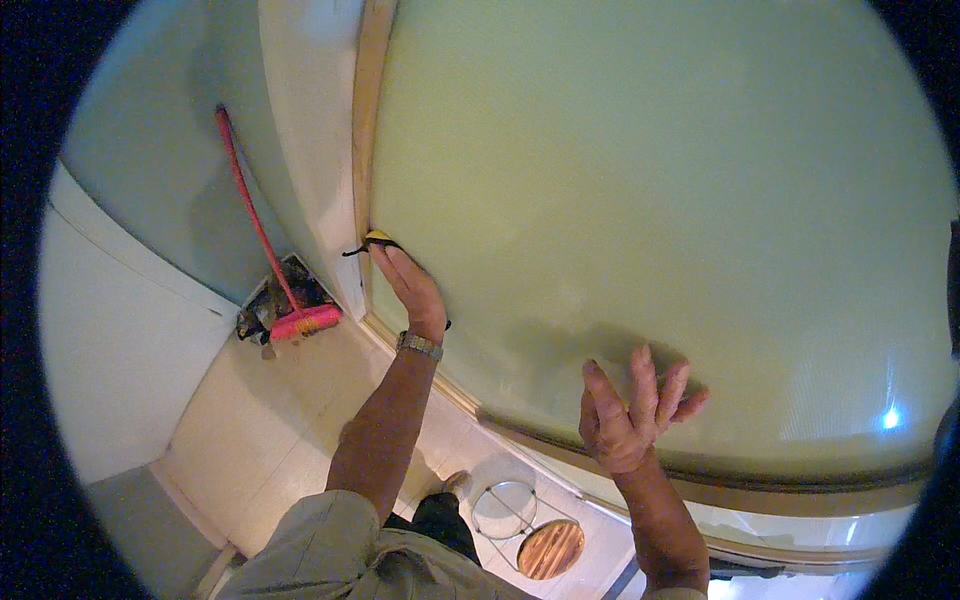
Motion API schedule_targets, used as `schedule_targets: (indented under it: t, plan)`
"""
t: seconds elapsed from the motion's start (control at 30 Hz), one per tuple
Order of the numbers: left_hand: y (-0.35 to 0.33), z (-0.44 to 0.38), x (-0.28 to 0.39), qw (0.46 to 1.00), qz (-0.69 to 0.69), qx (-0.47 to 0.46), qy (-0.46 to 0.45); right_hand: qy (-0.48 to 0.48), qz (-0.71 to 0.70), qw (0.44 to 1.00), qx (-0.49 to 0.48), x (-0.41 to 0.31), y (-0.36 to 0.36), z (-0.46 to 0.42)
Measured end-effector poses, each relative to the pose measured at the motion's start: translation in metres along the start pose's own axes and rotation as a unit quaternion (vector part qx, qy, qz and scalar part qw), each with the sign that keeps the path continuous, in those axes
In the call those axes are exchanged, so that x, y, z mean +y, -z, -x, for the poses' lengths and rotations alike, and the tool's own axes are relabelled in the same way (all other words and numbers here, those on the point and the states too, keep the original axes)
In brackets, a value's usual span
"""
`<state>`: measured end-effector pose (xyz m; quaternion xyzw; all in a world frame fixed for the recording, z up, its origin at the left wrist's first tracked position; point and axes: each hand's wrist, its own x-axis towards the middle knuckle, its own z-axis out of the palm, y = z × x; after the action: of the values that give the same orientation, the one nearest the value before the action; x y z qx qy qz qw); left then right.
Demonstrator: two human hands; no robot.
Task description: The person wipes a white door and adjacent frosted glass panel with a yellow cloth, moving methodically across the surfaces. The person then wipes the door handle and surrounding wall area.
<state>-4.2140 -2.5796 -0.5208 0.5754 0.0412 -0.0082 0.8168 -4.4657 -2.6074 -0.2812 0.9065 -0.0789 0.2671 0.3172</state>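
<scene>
My left hand, with a metal-band watch on the wrist, is at the left edge of a large pale green panel. Its fingers lie over a small yellow-and-black object, mostly hidden by the hand. A thin black piece sticks out from it across the wooden frame strip. My right hand is near the panel's lower part, fingers spread and holding nothing. It casts a shadow on the panel; whether it touches the surface I cannot tell.
A pink broom leans in the left corner beside dark debris on the tiled floor. Below, near my feet, stands a metal-framed stand with a round striped wooden top. A wooden ledge runs under the panel.
</scene>
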Motion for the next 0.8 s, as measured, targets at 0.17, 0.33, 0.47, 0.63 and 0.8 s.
schedule_targets:
  t: [0.17,0.33,0.47,0.63,0.8]
  plan:
    - [-0.036,-0.001,0.021,0.998,0.027,-0.049,0.017,-0.091,-0.009,0.995,0.04,-0.023,-0.025,-0.023]
    - [-0.069,0.268,-0.045,0.994,0.015,0.031,0.105,-0.004,-0.071,0.997,0.003,0.064,-0.017,0.114]
    - [-0.018,0.037,0.007,0.991,0.016,-0.12,0.053,-0.084,-0.088,0.99,0.064,-0.059,-0.03,-0.132]
    - [0.0,0.073,-0.003,0.953,0.162,-0.07,0.246,-0.035,-0.139,0.988,0.062,-0.079,-0.038,-0.177]
    - [0.002,0.131,0.0,0.732,0.541,-0.168,0.379,-0.054,-0.132,0.989,0.038,-0.066,-0.015,-0.136]
